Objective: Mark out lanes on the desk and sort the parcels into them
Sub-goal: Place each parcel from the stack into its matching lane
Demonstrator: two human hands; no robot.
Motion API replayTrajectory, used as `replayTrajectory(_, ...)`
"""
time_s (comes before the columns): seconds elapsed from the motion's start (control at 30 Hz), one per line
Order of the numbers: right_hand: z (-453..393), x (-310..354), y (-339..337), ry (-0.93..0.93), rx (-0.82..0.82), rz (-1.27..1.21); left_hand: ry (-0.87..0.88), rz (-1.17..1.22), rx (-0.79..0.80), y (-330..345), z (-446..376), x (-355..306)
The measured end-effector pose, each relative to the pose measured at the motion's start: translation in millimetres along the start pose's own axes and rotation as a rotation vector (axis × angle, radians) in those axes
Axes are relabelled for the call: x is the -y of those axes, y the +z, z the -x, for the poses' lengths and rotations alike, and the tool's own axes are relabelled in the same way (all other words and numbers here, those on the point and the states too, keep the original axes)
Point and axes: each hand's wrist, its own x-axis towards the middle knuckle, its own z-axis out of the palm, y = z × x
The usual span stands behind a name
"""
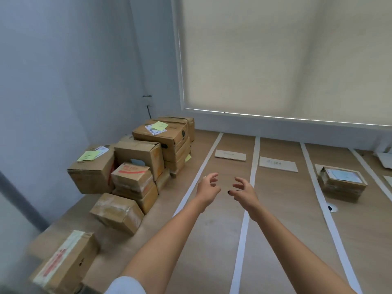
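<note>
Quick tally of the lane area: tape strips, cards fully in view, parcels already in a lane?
Tape strips: 4
Cards fully in view: 2
Parcels in a lane: 1
Total: 7

A cream roller blind [275, 56] covers the window high above and beyond the hands, its white frame [275, 122] running just under the blind's lower edge. Up and to the left of the hands, a wall socket [147, 100] with a dark cable [149, 112] sits on the pale blue wall [63, 71]. Right of the hands, a round cable grommet [330, 207] is set into the wood surface.
</note>
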Motion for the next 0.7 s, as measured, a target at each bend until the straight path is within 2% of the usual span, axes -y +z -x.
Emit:
replayTrajectory(0.37, -9.3, 17.5, 110.2, -0.037, 0.272, 0.016, -0.074, 0.04, -0.206, -91.1, 23.7, 29.7)
replayTrajectory(0.57, -6.4, 25.5, 172.7, -0.072, 0.4, 0.083, -0.158, 0.051, -0.363, -149.1, 38.2, 63.1)
replayTrajectory(0.7, -2.3, 30.7, 213.6, -0.069, 0.476, 0.117, -0.211, 0.095, -0.413, -189.1, 48.1, 88.0)
